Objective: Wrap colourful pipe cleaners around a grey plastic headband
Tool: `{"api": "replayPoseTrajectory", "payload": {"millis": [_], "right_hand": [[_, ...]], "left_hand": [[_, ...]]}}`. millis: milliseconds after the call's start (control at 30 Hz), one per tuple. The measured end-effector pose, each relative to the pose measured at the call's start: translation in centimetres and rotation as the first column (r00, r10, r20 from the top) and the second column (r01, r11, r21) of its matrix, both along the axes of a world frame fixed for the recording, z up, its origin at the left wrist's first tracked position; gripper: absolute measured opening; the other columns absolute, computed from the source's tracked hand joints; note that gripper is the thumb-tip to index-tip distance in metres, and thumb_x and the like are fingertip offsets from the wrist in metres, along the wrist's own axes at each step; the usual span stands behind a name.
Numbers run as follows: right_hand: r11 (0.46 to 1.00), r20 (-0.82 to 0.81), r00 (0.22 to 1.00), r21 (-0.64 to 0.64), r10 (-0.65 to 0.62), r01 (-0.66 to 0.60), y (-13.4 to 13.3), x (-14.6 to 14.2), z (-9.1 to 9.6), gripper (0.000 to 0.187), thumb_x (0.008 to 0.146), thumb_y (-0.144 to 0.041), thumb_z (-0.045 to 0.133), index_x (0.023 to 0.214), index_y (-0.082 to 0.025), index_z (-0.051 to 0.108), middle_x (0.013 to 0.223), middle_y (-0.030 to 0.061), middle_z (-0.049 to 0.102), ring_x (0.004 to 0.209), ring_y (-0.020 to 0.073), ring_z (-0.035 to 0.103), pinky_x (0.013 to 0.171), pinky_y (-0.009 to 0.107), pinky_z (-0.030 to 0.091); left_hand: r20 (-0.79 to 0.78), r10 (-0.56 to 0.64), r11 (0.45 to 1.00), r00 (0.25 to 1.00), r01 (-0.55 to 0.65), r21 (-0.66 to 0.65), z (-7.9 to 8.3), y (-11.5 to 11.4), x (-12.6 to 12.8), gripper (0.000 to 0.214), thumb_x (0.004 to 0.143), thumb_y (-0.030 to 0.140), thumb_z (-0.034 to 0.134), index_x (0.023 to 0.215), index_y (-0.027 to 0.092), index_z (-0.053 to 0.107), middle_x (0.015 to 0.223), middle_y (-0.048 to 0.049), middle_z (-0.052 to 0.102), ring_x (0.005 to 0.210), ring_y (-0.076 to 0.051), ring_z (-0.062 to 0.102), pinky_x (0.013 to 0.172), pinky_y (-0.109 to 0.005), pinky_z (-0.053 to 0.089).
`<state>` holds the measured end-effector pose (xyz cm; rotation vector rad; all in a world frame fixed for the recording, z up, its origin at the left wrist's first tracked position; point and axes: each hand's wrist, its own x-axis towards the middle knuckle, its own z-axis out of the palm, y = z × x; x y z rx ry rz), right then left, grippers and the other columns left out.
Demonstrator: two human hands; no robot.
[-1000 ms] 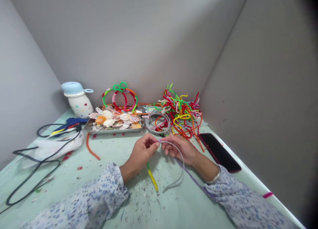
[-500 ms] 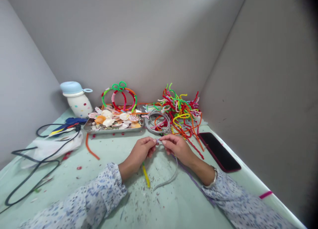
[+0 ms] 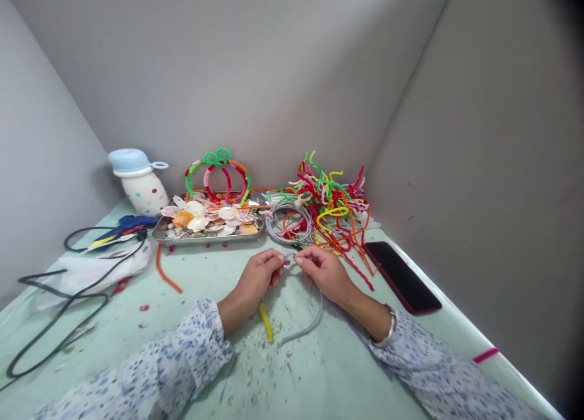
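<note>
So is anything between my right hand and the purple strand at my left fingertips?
Nothing visible: the purple strand shows in the gap between your left hand and right hand; the grey wire curves below.

Your bare left hand (image 3: 258, 277) and bare right hand (image 3: 326, 271) face each other in front of you, close together but with a small gap between their fingertips (image 3: 280, 260), each with thumb and forefinger pinched and the other fingers curled under. Your left forearm (image 3: 168, 359), in a loose white sleeve patterned with blue, angles in from the lower left, and your similarly sleeved right forearm (image 3: 438, 359) mirrors it from the lower right. Both wrists (image 3: 371, 316) are bare below the cuffs, the right one ringed by a pale, shiny band (image 3: 391, 326).
</note>
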<state>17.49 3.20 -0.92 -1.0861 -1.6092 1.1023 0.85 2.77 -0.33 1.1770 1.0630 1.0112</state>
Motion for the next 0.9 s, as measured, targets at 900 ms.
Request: {"api": "replayPoseTrajectory", "payload": {"millis": [900], "right_hand": [[1.0, 0.003, 1.0, 0.0, 0.015, -0.015, 0.12, 0.01, -0.26, 0.016, 0.084, -0.034, 0.056, 0.081, -0.018, 0.057, 0.05, -0.0065, 0.046, 0.044, 0.0093, 0.042, 0.044, 0.021, 0.033]], "left_hand": [[-0.022, 0.025, 0.999, 0.999, -0.024, 0.043, -0.49, 0.26, 0.16, 0.024, 0.077, 0.037, 0.054, 0.067, 0.016, 0.053, 0.051, 0.0037, 0.049, 0.043, -0.008, 0.041, 0.044, -0.02, 0.03]]}}
